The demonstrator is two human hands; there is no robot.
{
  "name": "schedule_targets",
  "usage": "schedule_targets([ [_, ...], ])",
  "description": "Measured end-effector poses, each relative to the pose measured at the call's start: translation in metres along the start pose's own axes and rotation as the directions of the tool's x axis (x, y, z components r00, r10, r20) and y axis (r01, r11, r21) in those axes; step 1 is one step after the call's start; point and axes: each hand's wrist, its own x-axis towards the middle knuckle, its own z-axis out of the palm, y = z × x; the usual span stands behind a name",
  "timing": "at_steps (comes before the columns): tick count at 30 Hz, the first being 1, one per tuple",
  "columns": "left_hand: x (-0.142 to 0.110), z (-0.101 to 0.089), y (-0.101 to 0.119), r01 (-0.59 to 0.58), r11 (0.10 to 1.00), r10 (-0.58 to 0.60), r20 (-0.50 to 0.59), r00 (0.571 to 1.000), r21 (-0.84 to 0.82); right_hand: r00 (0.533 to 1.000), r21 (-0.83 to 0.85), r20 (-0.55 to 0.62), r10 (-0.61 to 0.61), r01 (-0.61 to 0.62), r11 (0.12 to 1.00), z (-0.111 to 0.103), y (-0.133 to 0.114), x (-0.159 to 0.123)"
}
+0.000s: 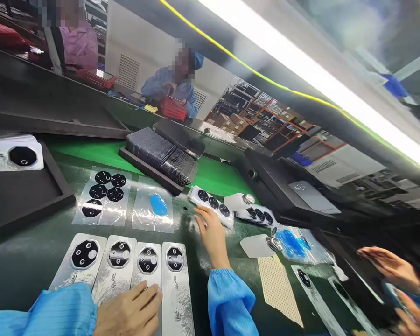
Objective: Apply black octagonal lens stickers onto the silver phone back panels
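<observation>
My left hand [129, 310]: palm down, fingers loosely spread and pinching nothing, lying over the lower part of the third silver panel [147, 273].
My right hand [213, 235]: stretched forward, thumb and fingers apart, its fingertips at the near edge of a pack of black discs [213, 203]; I cannot tell whether they touch it.
Silver panels: four side by side in front of me, each with a dark eight-sided patch near its far end; the fourth panel [177, 289] lies between my hands.
Clear sheets: beyond the panels, one sticker sheet [86, 217] with five black stickers, and just right of it a second sheet [143, 218] bearing a blue piece [158, 205].
Right of my right hand: two white bottles, the nearer bottle [255, 246] beside a bag of blue pieces [294, 243], and a tan dotted sheet [279, 291] on the bench [199, 263].
Far side: a black tray [150, 173] filled with thin dark plates [161, 156].
Far right: a co-worker's hands [394, 268], near two more panels.
</observation>
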Motion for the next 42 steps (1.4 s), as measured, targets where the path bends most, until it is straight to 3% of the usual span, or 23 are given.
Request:
schedule_targets([
  [5,0.000,-0.002,0.000,-0.018,1.000,0.018,0.032,0.999,0.002,0.997,0.151,0.068,0.037,-0.047,0.987,0.033,-0.006,0.032],
  [9,0.008,-0.009,0.000,-0.045,0.997,0.041,0.066,0.997,0.056,0.986,0.297,0.112,0.123,-0.151,0.943,0.034,-0.007,0.032],
  [15,0.023,-0.009,0.006,-0.023,0.996,0.006,0.179,0.984,0.092,0.951,0.530,0.227,0.211,-0.302,0.792,-0.001,-0.023,-0.013],
  [20,0.043,-0.003,0.006,-0.083,0.991,0.060,0.203,0.977,0.106,0.918,0.602,0.290,0.272,-0.396,0.693,-0.028,-0.036,-0.067],
  [24,0.054,0.003,0.001,-0.099,0.986,0.067,0.222,0.973,0.136,0.880,0.654,0.400,0.256,-0.470,0.592,-0.036,-0.041,-0.095],
  [30,0.052,0.011,-0.001,-0.096,0.989,0.065,0.260,0.963,0.109,0.906,0.602,0.361,0.220,-0.406,0.688,-0.029,-0.045,-0.110],
  [34,0.051,0.013,-0.001,-0.071,0.995,0.050,0.255,0.966,0.071,0.892,0.617,0.373,0.256,-0.444,0.650,-0.029,-0.047,-0.110],
  [37,0.054,0.009,0.000,0.008,1.000,-0.006,0.232,0.973,-0.010,0.876,0.649,0.382,0.296,-0.482,0.589,-0.037,-0.053,-0.114],
  [39,0.059,0.002,0.001,0.161,0.976,-0.123,0.235,0.964,-0.146,0.893,0.665,0.348,0.287,-0.450,0.595,-0.044,-0.061,-0.121],
  [41,0.065,-0.007,0.001,0.370,0.862,-0.277,0.291,0.916,-0.346,0.933,0.693,0.273,0.235,-0.360,0.625,-0.049,-0.071,-0.133],
  [42,0.068,-0.011,0.001,0.470,0.760,-0.336,0.349,0.875,-0.448,0.954,0.709,0.223,0.200,-0.299,0.638,-0.051,-0.076,-0.139],
])
